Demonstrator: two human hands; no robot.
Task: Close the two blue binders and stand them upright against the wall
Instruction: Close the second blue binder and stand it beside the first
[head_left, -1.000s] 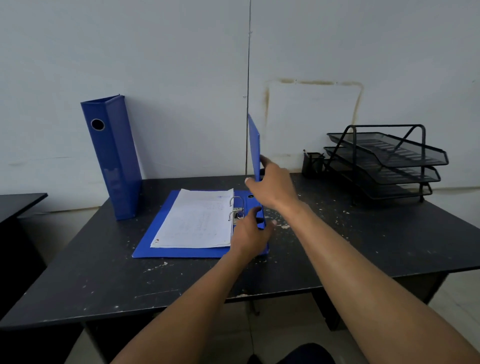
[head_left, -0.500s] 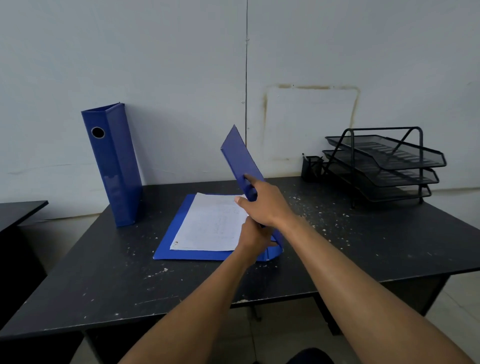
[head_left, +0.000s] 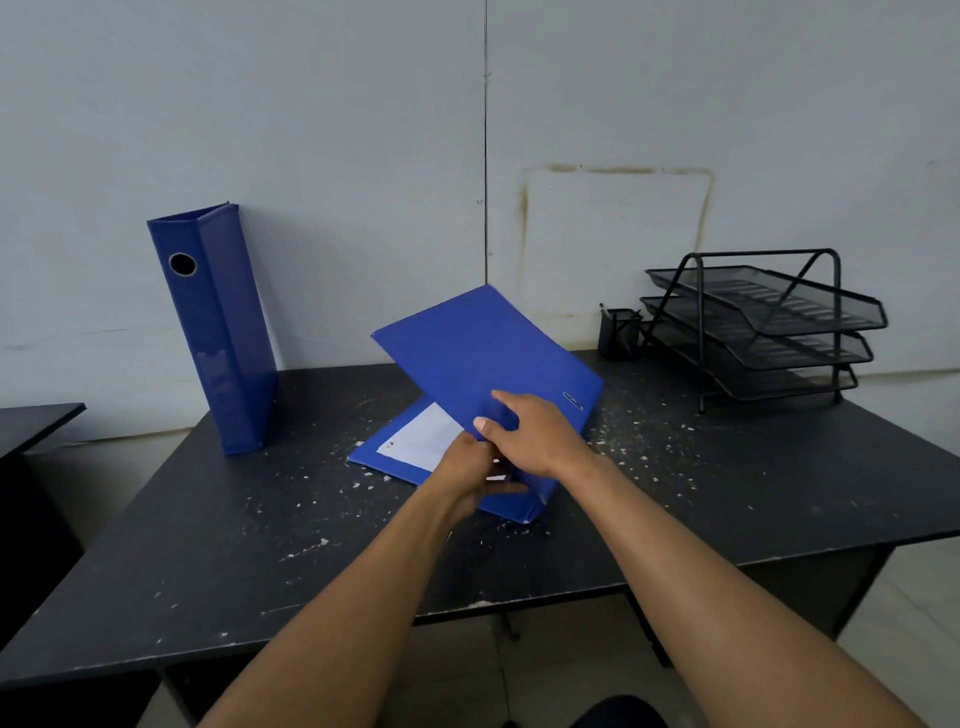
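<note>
Half-shut binder: a blue stiff-board lever-arch binder (head_left: 483, 364) lies mid-desk on the black speckled desk (head_left: 260, 545), its upper cover tilted partway down over the white sheets (head_left: 423, 434) inside — not yet closed.
Standing binder: a second blue lever-arch binder with a round spine hole (head_left: 218, 332) stands closed at the back left, leaning against the pale grey wall (head_left: 337, 156).
Right hand: the right hand (head_left: 535, 434) rests on the outer face of the tilted cover, fingers spread over it and thumb wrapped round its near edge — pinching the board.
Left hand: the left hand (head_left: 467, 475) is tucked under the cover near the spine; whether its fingers grip anything there I cannot tell.
Handling: the covers look rigid and smooth, likely a little slippery; with a thin stack of paper the binder is probably light and will not sag.
Where to hold: probably best taken by the spine or by both covers pressed together, so it cannot flap open while lifted.
Bystanders: a black wire mesh three-tier letter tray (head_left: 769, 322) and a small black mesh pen cup (head_left: 618, 332) stand at the back right, well apart.
</note>
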